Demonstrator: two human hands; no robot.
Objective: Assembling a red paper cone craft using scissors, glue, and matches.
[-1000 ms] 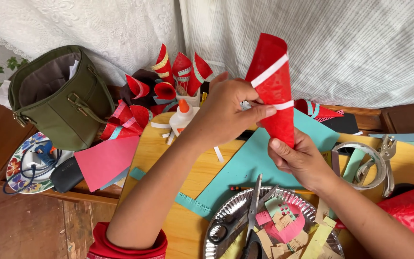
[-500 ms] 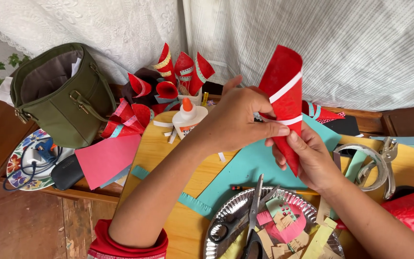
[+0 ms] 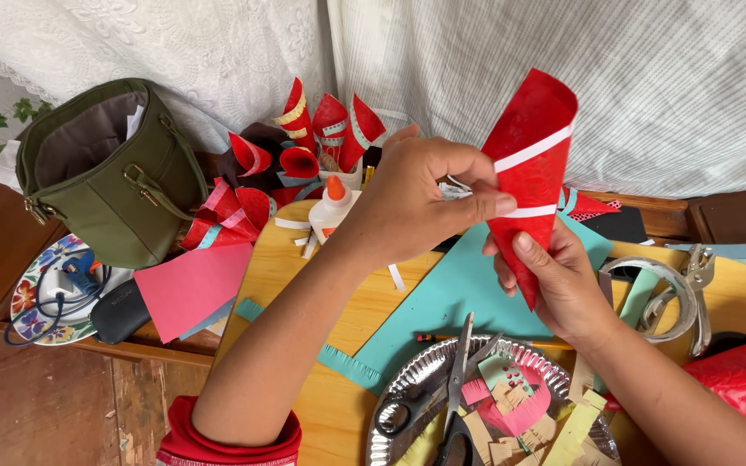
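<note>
A red paper cone (image 3: 533,164) with two white strips across it is held up over the yellow table (image 3: 364,302). My left hand (image 3: 425,194) pinches the lower white strip against the cone's left side. My right hand (image 3: 554,276) grips the cone's pointed lower end from below, thumb on the front. Under the cone lies a teal paper sheet (image 3: 451,302) with a fringed edge. A glue bottle (image 3: 331,207) with an orange cap stands just left of my left hand.
A silver foil plate (image 3: 407,388) holds scissors (image 3: 455,397) and paper scraps. Several finished red cones (image 3: 321,129) stand at the back. An olive bag (image 3: 105,173), a pink sheet (image 3: 187,289), a floral plate (image 3: 41,293) with cables, and a tape dispenser (image 3: 679,293) surround the table.
The cone has tilted and dropped slightly. My left hand slid down from the upper strip to press the lower strip.
</note>
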